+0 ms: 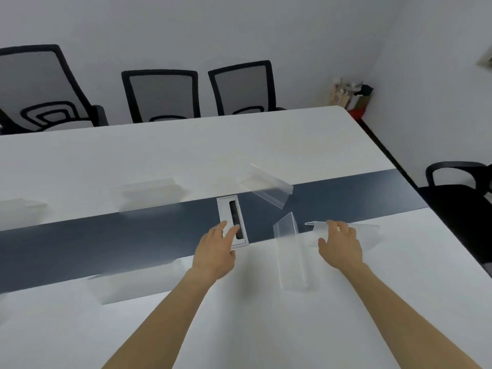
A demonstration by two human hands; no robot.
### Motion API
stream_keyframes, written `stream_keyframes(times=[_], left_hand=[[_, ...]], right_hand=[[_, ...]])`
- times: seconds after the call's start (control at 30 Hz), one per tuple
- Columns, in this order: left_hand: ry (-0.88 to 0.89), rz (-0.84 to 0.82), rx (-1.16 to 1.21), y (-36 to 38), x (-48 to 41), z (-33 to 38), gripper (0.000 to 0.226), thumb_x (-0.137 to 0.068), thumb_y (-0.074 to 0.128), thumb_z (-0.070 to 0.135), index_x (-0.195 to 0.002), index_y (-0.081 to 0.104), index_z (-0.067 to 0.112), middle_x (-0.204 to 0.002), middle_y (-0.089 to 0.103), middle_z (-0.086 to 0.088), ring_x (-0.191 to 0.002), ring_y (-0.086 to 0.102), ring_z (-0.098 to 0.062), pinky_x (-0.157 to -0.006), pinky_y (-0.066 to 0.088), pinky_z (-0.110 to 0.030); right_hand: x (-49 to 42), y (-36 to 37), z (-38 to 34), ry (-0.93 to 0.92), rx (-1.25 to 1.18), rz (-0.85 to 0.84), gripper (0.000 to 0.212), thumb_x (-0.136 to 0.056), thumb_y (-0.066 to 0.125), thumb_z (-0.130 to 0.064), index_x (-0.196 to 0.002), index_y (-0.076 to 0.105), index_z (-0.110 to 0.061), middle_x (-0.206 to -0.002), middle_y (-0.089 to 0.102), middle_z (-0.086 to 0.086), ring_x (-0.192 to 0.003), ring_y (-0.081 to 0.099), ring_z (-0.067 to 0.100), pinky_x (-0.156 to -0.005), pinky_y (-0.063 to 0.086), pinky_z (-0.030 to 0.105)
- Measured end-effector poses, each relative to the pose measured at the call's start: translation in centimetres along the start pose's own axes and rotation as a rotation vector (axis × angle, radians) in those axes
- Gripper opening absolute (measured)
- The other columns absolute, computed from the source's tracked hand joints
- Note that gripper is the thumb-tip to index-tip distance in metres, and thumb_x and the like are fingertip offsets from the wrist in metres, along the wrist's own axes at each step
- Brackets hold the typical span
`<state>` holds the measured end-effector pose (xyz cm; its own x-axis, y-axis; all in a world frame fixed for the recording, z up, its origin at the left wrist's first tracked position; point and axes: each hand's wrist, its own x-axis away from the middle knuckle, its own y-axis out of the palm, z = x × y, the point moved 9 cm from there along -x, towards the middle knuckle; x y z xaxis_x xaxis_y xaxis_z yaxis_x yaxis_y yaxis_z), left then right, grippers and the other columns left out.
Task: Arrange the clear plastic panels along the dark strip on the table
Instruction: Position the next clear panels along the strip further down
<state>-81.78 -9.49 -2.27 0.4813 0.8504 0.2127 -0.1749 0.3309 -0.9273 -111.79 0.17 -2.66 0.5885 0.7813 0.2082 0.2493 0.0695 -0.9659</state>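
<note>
A dark blue-grey strip [106, 235] runs across the white table [239, 328]. Several clear plastic panels lie along its edges: one far left [21, 209], one at the far edge [149, 193], one tilted at far right [269, 185], one at the near edge [138, 280], and one lying lengthwise between my hands [291, 254]. My right hand [342, 246] has its fingers spread on another clear panel [367, 235] at the strip's near edge; no grip shows. My left hand [215, 251] hovers open by the cable port [233, 221].
Three black mesh office chairs [162, 97] stand along the far side of the table. Another black chair [463, 193] sits at the right end. Wooden and red items [348, 99] lean in the room's corner.
</note>
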Motion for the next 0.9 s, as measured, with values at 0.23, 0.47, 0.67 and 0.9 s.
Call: stream_keyframes(times=[0.23, 0.47, 0.67, 0.9], left_hand=[[0.153, -0.086, -0.244, 5.3, -3.5, 9.8, 0.089, -0.086, 0.062, 0.000, -0.150, 0.012, 0.035, -0.162, 0.007, -0.009, -0.149, 0.009, -0.029, -0.120, 0.015, -0.047], [0.465, -0.106, -0.551, 8.2, -6.6, 16.4, 0.081, -0.089, 0.064, 0.001, -0.148, 0.021, 0.036, -0.163, -0.007, -0.008, -0.150, -0.006, -0.028, -0.120, 0.003, -0.055], [0.491, -0.145, -0.676, 8.3, -7.7, 14.2, 0.044, -0.094, 0.060, 0.028, -0.134, 0.043, 0.024, -0.161, 0.017, -0.009, -0.150, 0.003, -0.028, -0.120, 0.007, -0.055], [0.418, -0.105, -0.559, 5.6, -7.6, 11.2, 0.024, -0.096, 0.056, 0.027, -0.121, 0.057, 0.026, -0.123, 0.066, 0.003, -0.124, 0.053, -0.025, -0.109, 0.035, -0.041]], right_hand=[[-6.0, 0.9, 1.5, -0.171, 0.141, -0.063, 0.066, -0.083, 0.056, -0.019, -0.145, 0.032, -0.021, -0.153, 0.031, 0.005, -0.141, 0.021, 0.029, -0.111, 0.029, 0.043], [-8.5, 2.9, 5.4, -0.243, 0.229, -0.189, 0.058, -0.093, 0.055, -0.037, -0.145, 0.030, -0.035, -0.154, 0.033, 0.000, -0.148, 0.011, 0.028, -0.117, 0.007, 0.057], [-8.7, 3.5, 5.7, -0.320, 0.159, -0.247, 0.044, -0.097, 0.051, -0.034, -0.140, 0.039, -0.039, -0.141, 0.047, 0.000, -0.134, 0.038, 0.023, -0.117, 0.011, 0.054], [-9.3, 2.4, 5.8, -0.349, 0.172, -0.238, 0.042, -0.098, 0.049, -0.041, -0.139, 0.040, -0.040, -0.130, 0.057, -0.001, -0.115, 0.055, 0.024, -0.095, 0.039, 0.043]])
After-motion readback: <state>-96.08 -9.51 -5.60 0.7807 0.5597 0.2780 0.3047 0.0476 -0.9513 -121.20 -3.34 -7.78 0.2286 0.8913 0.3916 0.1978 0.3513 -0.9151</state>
